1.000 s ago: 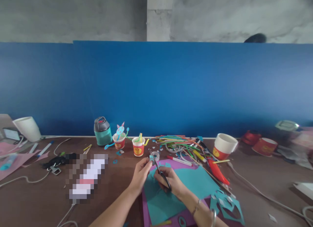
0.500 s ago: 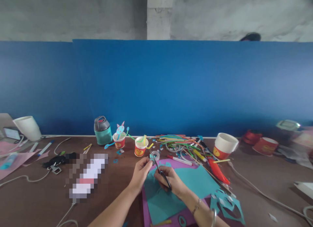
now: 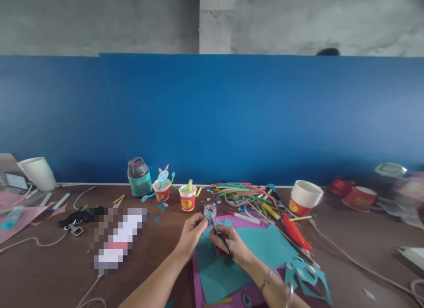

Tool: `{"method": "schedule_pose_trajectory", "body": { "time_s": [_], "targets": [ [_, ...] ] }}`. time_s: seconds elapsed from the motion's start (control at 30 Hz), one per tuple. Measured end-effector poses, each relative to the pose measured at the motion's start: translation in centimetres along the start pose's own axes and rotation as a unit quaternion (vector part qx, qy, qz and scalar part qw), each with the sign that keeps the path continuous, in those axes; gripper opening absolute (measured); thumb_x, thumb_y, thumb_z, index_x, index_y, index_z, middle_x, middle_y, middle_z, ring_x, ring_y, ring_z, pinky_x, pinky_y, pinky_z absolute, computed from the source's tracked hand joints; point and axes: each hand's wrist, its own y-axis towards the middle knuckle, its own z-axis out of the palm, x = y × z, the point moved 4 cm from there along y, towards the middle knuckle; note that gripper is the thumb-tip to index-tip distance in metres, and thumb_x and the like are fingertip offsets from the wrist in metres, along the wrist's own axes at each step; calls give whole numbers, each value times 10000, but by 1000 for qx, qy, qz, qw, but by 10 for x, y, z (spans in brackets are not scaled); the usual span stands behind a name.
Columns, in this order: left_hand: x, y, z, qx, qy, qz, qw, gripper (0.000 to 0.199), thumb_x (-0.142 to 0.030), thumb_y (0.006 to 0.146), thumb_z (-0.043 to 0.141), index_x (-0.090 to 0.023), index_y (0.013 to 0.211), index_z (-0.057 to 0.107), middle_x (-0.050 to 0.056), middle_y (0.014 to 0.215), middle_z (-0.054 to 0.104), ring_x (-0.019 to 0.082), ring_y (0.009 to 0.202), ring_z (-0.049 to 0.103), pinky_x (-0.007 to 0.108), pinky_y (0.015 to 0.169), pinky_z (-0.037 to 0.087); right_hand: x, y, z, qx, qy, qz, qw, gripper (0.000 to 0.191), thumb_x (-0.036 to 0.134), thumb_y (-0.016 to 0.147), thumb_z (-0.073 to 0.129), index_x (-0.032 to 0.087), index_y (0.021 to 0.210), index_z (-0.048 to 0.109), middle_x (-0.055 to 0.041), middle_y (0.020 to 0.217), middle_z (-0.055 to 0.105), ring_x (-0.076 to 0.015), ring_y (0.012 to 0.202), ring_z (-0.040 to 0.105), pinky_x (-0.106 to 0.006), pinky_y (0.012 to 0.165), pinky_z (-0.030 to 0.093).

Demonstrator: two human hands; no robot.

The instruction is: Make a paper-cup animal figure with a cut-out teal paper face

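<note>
My left hand (image 3: 192, 229) pinches a small piece of teal paper (image 3: 207, 214) between thumb and fingers. My right hand (image 3: 232, 242) is closed round the black handles of a pair of scissors (image 3: 222, 241). Their blades point up and to the left and reach the piece of paper. Below both hands lies a large teal sheet (image 3: 265, 250) on top of a purple sheet (image 3: 198, 294). A roll of clear tape (image 3: 212, 210) sits just beyond the fingertips.
Past my hands stand two decorated paper cups, one with a cat-like face (image 3: 162, 176) and one with yellow straws (image 3: 187, 203). A pile of coloured sticks (image 3: 238, 189), a large cup (image 3: 305, 195) and teal offcuts (image 3: 308, 277) lie rightward. A teal jar (image 3: 139, 184) stands left.
The cup with yellow straws has shifted slightly left and turned, without a hand on it. The scissors and paper have barely moved. A dark head top behind the partition has moved left and lower.
</note>
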Motion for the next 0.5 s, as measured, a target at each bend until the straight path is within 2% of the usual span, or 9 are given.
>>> {"method": "schedule_pose_trajectory", "body": {
  "time_s": [0.27,0.5],
  "targets": [
    [0,-1,-2,-38,-3,-6,999,302,-420,701,641,-170,593,510,-104,433,287,55,415,212,198,418,160,1,0,1,0,0,-5,1000,377,496,680,681,161,642,513,84,384,427,-35,315,317,-161,314,235],
    [0,0,-2,-36,-9,-4,999,338,-465,687,651,-172,600,506,-105,439,290,56,413,217,200,416,153,1,0,1,-1,-4,0,1000,336,440,696,680,166,625,499,87,372,419,-31,306,310,-154,306,219]
  ]
}}
